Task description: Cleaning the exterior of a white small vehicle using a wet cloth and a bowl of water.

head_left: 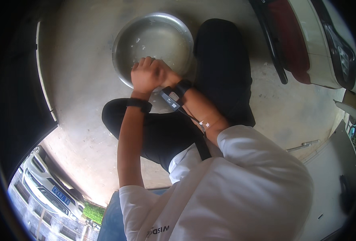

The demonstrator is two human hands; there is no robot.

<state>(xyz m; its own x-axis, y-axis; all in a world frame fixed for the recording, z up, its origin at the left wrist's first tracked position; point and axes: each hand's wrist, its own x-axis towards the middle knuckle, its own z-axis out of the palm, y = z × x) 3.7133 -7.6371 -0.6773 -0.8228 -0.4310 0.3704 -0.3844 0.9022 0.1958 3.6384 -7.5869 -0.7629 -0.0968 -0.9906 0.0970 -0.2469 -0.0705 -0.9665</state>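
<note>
A round metal basin [121, 56] stands on the floor in front of me. A little liquid and a few pale bits or glints show inside it. Over its near rim my left hand [146, 77] is closed, with its fingers curled. My right hand [169, 75] presses against it from the right, closed too and partly covered by the left. What they grip between them, if anything, is hidden. Each wrist wears a black band; a small dark box [170, 99] on a cable hangs by the right one.
My bent knees in black trousers [222, 60] flank the basin's right and near sides. A red and white vehicle [290, 40] with a dark bar stands at the far right. Behind me to the left is a white car [49, 184]. Bare concrete floor [81, 80] surrounds the basin.
</note>
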